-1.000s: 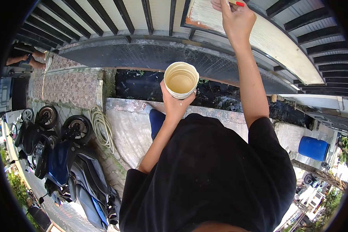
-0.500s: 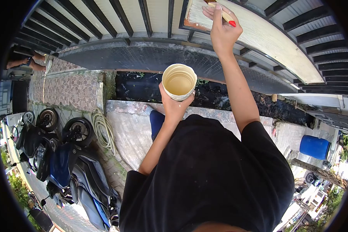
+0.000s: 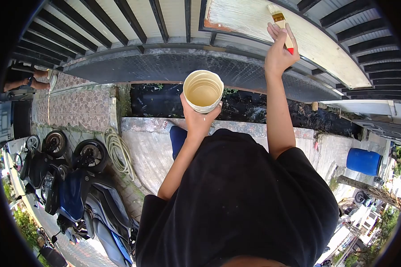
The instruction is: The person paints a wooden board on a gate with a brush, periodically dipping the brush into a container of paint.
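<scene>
My left hand is wrapped round a cream paint cup, held upright in front of my chest. Pale liquid shows at the bottom of the cup. Up to the right, my right hand grips a paintbrush with a pale handle, a red tip and a gold-coloured ferrule. Its light bristles rest against or very near a whitish board set in a dark frame; contact is hard to judge. Reddish-brown patches show along the board's left end.
Below the black-barred fence runs a dark ditch. Parked motorcycles and a coiled hose are at left. A blue barrel lies at right. Another person's legs appear at far left.
My right hand has moved right along the board with the paintbrush, whose bristles now show in full. The cup in my left hand stays nearly where it was.
</scene>
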A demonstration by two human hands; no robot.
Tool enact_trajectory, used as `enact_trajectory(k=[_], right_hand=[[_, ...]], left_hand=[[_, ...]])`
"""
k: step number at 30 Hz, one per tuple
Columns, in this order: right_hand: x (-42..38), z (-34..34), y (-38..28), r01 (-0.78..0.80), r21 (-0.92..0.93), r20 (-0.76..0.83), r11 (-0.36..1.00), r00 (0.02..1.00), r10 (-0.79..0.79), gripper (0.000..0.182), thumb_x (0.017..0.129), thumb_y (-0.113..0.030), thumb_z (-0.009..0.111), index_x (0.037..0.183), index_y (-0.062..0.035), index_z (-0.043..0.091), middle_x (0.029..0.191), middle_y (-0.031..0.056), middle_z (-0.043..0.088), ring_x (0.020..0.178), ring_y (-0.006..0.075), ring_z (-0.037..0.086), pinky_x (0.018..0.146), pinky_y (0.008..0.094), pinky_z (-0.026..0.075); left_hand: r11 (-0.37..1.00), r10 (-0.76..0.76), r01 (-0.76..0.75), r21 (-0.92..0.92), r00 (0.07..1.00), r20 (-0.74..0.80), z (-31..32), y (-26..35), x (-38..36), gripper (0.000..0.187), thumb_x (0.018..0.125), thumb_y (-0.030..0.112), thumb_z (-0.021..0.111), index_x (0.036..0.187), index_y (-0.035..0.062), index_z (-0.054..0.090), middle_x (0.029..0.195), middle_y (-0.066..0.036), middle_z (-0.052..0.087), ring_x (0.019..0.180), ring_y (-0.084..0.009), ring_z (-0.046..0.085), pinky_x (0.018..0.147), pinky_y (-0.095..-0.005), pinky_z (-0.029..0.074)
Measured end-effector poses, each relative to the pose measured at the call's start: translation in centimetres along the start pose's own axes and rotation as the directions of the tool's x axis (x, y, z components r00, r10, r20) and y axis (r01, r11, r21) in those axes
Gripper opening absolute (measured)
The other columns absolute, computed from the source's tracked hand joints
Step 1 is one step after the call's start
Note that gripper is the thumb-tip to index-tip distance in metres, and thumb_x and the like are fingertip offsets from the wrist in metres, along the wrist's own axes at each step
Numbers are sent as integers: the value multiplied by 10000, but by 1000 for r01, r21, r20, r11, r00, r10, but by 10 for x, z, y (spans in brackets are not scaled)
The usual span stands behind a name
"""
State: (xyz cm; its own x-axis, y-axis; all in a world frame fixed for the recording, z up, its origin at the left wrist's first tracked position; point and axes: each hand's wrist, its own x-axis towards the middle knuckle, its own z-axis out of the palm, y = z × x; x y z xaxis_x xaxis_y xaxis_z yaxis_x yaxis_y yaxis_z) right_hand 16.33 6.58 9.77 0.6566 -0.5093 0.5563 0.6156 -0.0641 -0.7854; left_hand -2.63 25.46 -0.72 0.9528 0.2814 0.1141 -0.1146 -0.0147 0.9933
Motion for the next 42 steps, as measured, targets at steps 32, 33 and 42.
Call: enact_trajectory(k=[32,33,42], right_hand=[[-47,35,24,681,-343,643,647,672,-367,491,938,64,757,1418,-2,679,1160,213,708,969,336,743,807,404,610],[-41,36,24,680,-347,639,646,675,-369,491,938,64,757,1418,-2,679,1160,213,708,969,336,743,807,404,610],[-24,10,4,381,-542,363,749,910,-201,324,1043,-2,676,1363,12,726,1006,141,778,714,163,746,618,315,586]], left_hand=[[994,105,-106,36,994,20,-58,37,46,602,798,23,903,1312,-11,593,1193,-108,723,1082,-193,713,1001,-358,548],[994,106,-107,29,994,14,-58,40,48,601,798,21,902,1313,-11,594,1194,-108,723,1083,-192,713,1002,-357,548],[992,108,-110,59,994,33,-64,39,53,604,800,12,898,1321,-12,594,1216,-106,718,1117,-195,708,1019,-366,546]])
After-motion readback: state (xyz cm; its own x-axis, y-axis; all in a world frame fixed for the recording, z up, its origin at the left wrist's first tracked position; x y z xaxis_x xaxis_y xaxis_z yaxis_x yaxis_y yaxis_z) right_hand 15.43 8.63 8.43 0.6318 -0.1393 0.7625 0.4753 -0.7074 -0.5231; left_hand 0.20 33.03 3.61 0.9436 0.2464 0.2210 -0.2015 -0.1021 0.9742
